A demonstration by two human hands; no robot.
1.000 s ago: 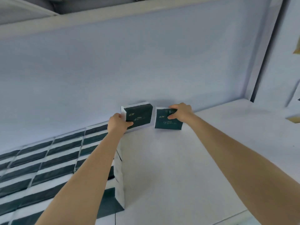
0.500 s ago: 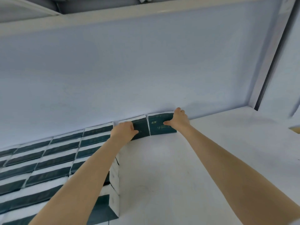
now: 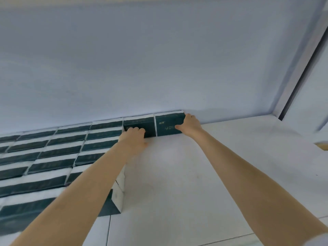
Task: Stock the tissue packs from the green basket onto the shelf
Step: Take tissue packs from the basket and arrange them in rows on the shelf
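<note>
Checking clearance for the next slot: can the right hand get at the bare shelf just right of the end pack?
Likely yes. The right hand grips the end pack at its right edge, and the shelf beside it lies bare up to the side wall, nothing between.

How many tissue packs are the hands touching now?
2: left pack under the left hand, right pack in the right hand, side by side at the back wall.

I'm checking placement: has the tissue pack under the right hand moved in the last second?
Yes. The right pack, in the right hand, went back against the back wall and closed its gap with the left pack.
</note>
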